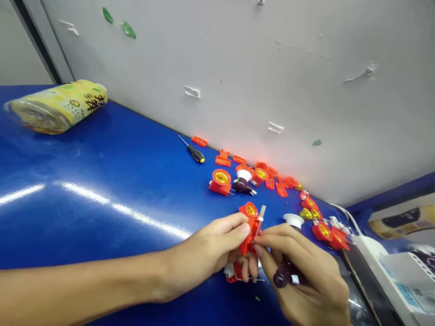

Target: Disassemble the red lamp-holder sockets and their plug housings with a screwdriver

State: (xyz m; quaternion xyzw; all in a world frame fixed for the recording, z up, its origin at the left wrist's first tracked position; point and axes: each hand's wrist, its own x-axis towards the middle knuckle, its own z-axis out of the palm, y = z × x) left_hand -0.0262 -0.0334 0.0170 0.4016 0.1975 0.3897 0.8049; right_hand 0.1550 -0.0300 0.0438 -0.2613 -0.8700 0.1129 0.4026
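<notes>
My left hand [222,242] grips an orange-red plastic lamp socket [250,228] with a gold threaded shell inside. Along the socket's right edge runs a thin spring [258,226], under a flat grey metal prong pointing up. My right hand [302,271] has thumb and forefinger pinched at the spring's lower end; what lies between the fingertips is too small to make out. A dark, rounded piece [282,276] shows at the right palm, its kind unclear. Another red part with a white piece [230,270] lies beneath my left fingers, partly hidden.
Beyond my hands sit a red socket [220,181], a dark socket with white collar [243,181] and several red casings [223,158] along the wall. A screwdriver [195,153] lies behind. Far left rests a yellow-labelled bottle [64,104]; a white device [401,276] stands right.
</notes>
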